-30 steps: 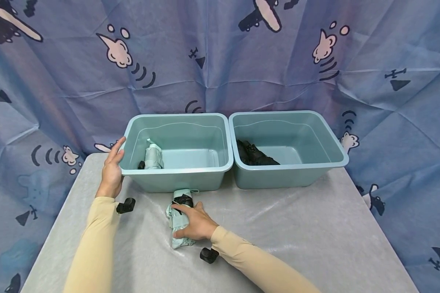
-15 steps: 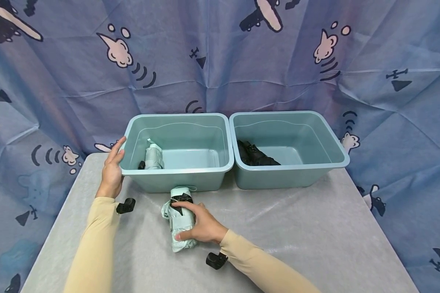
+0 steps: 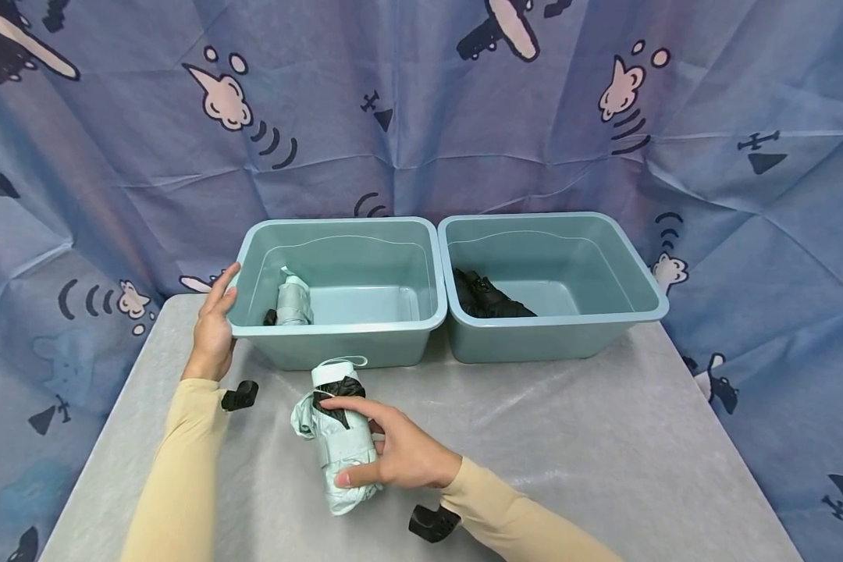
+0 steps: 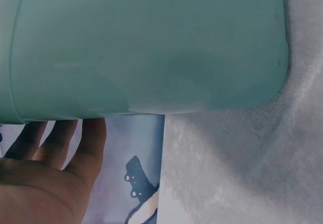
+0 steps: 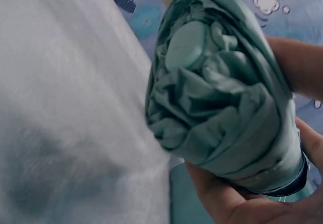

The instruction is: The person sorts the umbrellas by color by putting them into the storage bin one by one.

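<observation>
My right hand (image 3: pixel 407 449) grips a folded mint-green umbrella (image 3: pixel 344 460) over the table's front middle. A black patch shows near the umbrella's pale handle, where a thin cord loops out. In the right wrist view the bunched end of the umbrella (image 5: pixel 207 103) faces the camera, fabric crumpled round a pale round tip. My left hand (image 3: pixel 214 332) rests with its fingers extended against the outer left side of the left bin (image 3: pixel 337 329). Its fingers touch the bin's wall (image 4: pixel 151 52) in the left wrist view.
Inside the left bin lies another mint folded umbrella (image 3: pixel 295 300), with a small black thing (image 3: pixel 270 317) beside it. The right bin (image 3: pixel 555 318) stands close alongside and holds black folded things (image 3: pixel 495 298). A patterned blue curtain (image 3: pixel 421 109) hangs behind the grey-covered table (image 3: pixel 569 437).
The right hand has brought the umbrella toward the camera and slightly left, with its bunched end now lower in the head view. The left hand and both bins have stayed in place.
</observation>
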The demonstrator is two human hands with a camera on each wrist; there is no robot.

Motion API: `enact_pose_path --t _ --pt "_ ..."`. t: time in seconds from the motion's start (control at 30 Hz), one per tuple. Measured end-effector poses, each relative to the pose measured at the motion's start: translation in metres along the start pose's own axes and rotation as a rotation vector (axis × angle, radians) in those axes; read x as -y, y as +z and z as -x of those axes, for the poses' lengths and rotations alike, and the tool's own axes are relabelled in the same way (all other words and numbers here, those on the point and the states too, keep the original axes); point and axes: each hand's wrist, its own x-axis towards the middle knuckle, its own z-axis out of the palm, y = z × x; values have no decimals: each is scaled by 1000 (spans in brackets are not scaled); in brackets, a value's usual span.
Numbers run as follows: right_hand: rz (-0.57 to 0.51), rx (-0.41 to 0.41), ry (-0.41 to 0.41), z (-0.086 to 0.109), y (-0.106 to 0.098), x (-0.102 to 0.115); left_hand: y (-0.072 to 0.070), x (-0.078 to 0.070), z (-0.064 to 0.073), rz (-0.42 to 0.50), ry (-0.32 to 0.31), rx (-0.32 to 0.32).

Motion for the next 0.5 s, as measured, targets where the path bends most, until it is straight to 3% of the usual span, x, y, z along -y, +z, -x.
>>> enact_pose_path --t 0.5 --pt "-19 49 -161 4 -3 56 1 -1 -1 21 -12 -10"
